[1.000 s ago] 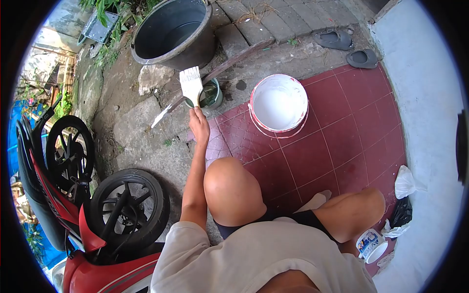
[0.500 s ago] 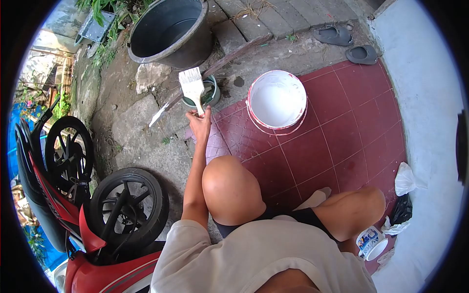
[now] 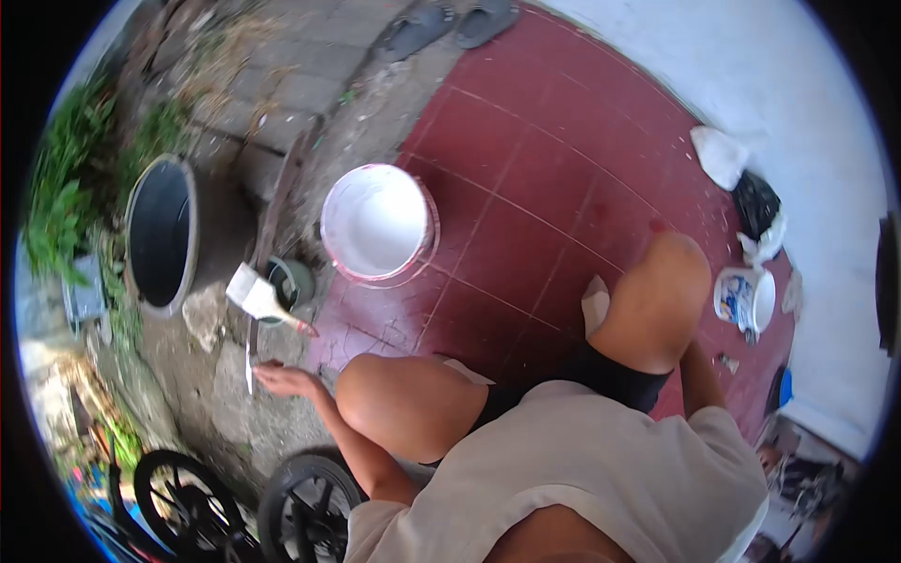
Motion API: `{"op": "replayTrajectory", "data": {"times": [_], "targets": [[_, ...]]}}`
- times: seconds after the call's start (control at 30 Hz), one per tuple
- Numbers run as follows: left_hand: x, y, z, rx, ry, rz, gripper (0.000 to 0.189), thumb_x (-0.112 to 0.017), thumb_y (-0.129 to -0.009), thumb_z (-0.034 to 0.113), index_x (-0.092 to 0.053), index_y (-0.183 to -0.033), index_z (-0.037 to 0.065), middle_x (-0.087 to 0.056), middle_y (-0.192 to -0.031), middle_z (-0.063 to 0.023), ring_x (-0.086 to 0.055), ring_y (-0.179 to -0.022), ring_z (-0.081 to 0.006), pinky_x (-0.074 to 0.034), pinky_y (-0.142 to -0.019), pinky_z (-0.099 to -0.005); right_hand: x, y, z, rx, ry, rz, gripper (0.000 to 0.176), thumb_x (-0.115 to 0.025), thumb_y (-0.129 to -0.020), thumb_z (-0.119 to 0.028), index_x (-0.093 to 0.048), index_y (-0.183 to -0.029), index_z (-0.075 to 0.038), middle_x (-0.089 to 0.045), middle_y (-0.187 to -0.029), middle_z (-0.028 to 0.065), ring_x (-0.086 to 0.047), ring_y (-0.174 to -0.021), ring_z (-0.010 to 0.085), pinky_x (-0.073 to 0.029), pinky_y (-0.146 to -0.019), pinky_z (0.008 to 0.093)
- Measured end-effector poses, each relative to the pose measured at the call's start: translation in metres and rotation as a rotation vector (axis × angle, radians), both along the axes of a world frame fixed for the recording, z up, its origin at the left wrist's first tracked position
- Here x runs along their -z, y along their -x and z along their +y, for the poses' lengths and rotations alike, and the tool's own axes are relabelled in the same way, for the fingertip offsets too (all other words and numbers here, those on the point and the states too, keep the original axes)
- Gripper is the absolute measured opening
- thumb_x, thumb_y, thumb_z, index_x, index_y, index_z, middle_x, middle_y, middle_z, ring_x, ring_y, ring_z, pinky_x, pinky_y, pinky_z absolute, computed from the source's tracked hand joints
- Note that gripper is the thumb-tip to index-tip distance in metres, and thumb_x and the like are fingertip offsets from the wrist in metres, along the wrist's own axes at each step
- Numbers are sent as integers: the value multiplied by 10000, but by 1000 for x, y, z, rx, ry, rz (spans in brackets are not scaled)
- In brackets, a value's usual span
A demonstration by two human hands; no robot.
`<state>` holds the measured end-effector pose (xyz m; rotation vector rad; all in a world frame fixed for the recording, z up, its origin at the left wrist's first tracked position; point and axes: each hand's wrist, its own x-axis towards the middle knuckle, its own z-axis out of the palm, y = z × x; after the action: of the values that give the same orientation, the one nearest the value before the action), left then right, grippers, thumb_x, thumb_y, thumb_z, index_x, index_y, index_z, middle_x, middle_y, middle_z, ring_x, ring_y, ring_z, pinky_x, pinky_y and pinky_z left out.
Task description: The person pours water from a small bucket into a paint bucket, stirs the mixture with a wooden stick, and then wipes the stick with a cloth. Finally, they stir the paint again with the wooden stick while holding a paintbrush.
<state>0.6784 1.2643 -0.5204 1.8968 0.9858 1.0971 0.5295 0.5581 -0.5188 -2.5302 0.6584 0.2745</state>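
Note:
My left hand (image 3: 286,380) is low at the left of the head view, its fingers stretched out and the brush out of its grip. Its fingertips are right at a thin white strip (image 3: 250,361) by the end of a wooden plank. Just above the hand, a wide paintbrush (image 3: 258,296) with whitened bristles and a reddish handle tip lies over a small green-grey pot (image 3: 298,279). A white bucket (image 3: 330,255) of white paint stands on the red tiles (image 3: 535,206). My right hand is hidden below my right knee; only the forearm shows.
A large dark tub (image 3: 192,239) stands at the left. Grey sandals (image 3: 485,22) lie at the tile edge. By the white wall are plastic bags (image 3: 755,204) and a small printed tub (image 3: 737,296). Motorbike wheels (image 3: 305,521) fill the lower left.
My left hand has let go of the paintbrush, now on the small pot, and moved down beside the white strip. The view has turned, swinging the bucket left.

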Motion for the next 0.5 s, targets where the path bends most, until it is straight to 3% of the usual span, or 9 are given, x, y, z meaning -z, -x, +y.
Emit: {"op": "replayTrajectory", "data": {"times": [0.1, 0.17, 0.27, 0.37, 0.47, 0.5], "targets": [[-60, -30, -17, 176, 41, -120, 490, -447, -954, 404, -400, -593, 75, -337, -550, -6, -305, -550, -129, -300, -515, -304, -15, -7, -7, 32, 133, -187, 248, -585, -862, -253, -577, -826, -8, -578, -607, 127, -545, -526, 254, -436, -537, 351], [-97, -50, -38, 362, 14, -218, 456, -471, -962, 338, -419, -602, 62, -359, -557, -2, -317, -544, -106, -291, -506, -266, -27, -9, -22, 165, 163, -229, 252, -586, -861, -255, -577, -820, -7, -577, -605, 129, -546, -526, 258, -437, -538, 353], [-143, -65, -96, 598, -112, -219, 339, -465, -973, 278, -459, -717, 54, -421, -623, -11, -342, -546, -98, -303, -504, -253, -45, -9, -55, 385, 172, -242, 323, -559, -879, -280, -531, -725, 3, -543, -596, 184, -545, -568, 351, -420, -547, 390], [-150, -69, -132, 820, -134, -132, 219, -501, -959, 240, -449, -865, 49, -430, -665, -16, -374, -554, -92, -325, -515, -251, -41, 1, -116, 422, 279, -467, 229, -520, -921, -208, -501, -839, 5, -524, -613, 158, -518, -514, 168, -390, -501, 319], [-155, -62, -175, 983, -100, 139, 301, -462, -971, 271, -398, -758, 69, -360, -587, -11, -345, -546, -92, -298, -509, -263, -47, 9, -192, 554, 220, -716, 265, -574, -871, -267, -536, -798, -15, -594, -670, 174, -591, -615, 352, -447, -568, 406], [-157, -59, -188, 1020, -122, 242, 330, -447, -973, 274, -373, -722, 72, -334, -564, -11, -333, -535, -93, -288, -507, -266, -46, 14, -225, 588, 226, -744, 262, -589, -859, -278, -551, -836, -20, -614, -689, 156, -610, -635, 331, -464, -595, 395]]}}
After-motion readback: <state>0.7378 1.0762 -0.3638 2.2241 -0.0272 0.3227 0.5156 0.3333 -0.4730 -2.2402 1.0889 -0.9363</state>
